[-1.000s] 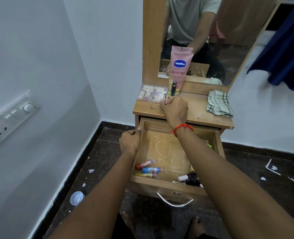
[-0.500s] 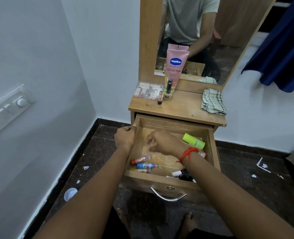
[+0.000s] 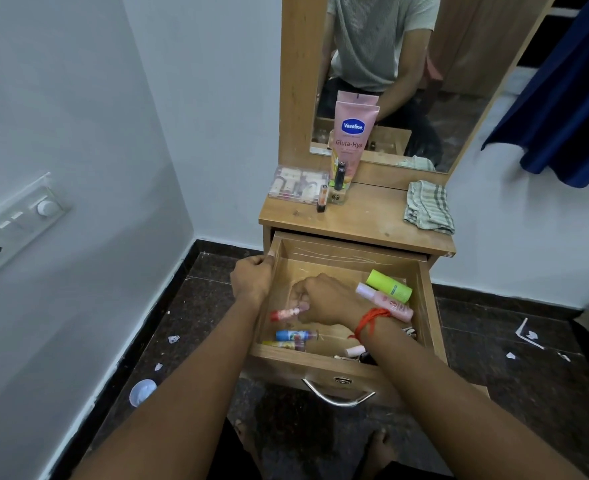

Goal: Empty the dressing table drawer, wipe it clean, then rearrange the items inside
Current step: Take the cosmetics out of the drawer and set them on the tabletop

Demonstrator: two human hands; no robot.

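Observation:
The wooden drawer (image 3: 428, 299) of the dressing table stands pulled out. My left hand (image 3: 251, 280) grips its left wall. Inside it, my right hand (image 3: 327, 301) pinches the end of a red-capped lip balm stick (image 3: 284, 313). Two more small sticks (image 3: 295, 335) lie near the front left. A green bottle (image 3: 388, 285) and a pink bottle (image 3: 386, 303) lie at the right. Small dark items (image 3: 355, 353) sit at the front, partly hidden by my forearm. On the table top (image 3: 365, 220) stand a pink Vaseline tube (image 3: 352, 136), a small dark-capped bottle (image 3: 338, 183), a small orange stick (image 3: 322, 199) and a clear case (image 3: 298, 184).
A striped cloth (image 3: 428, 207) lies folded at the right of the table top. The mirror (image 3: 390, 74) rises behind it. A white wall with a switch panel (image 3: 16, 225) is close on the left. Paper scraps and a white lid (image 3: 142, 392) lie on the dark floor.
My right hand left the orange stick standing on the table top, came down into the drawer and took hold of the red-capped stick. My left hand stayed on the drawer's left wall.

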